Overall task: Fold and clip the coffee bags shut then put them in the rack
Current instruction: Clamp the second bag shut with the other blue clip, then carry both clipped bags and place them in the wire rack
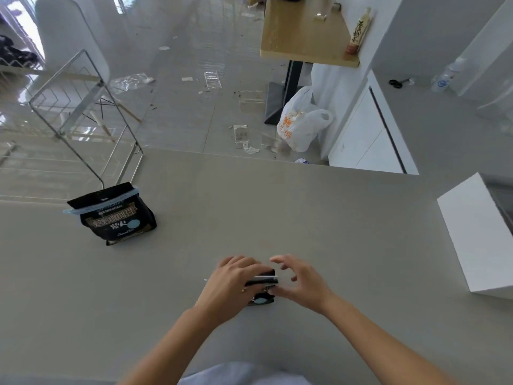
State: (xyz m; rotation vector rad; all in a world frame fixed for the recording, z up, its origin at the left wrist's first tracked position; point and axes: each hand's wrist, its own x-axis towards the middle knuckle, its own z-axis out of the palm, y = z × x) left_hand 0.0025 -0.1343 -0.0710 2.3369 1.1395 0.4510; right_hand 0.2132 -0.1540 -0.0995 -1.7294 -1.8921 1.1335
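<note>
Grey tabletop (305, 218) carries all task items. Silver wire rack (83, 107) stands at its far left edge. White rectangular box (477, 234) sits at the right. Black printed coffee bag (119, 218), top folded and held by a pale blue clip (102, 207), stands just near of the rack. Second black coffee bag (262, 300) stands near centre. Left hand (233, 282): grip curled over this bag's folded top. Right hand (301, 284): grip wide, fingers spread, thumb touching the white clip (263, 279) across the fold.
</note>
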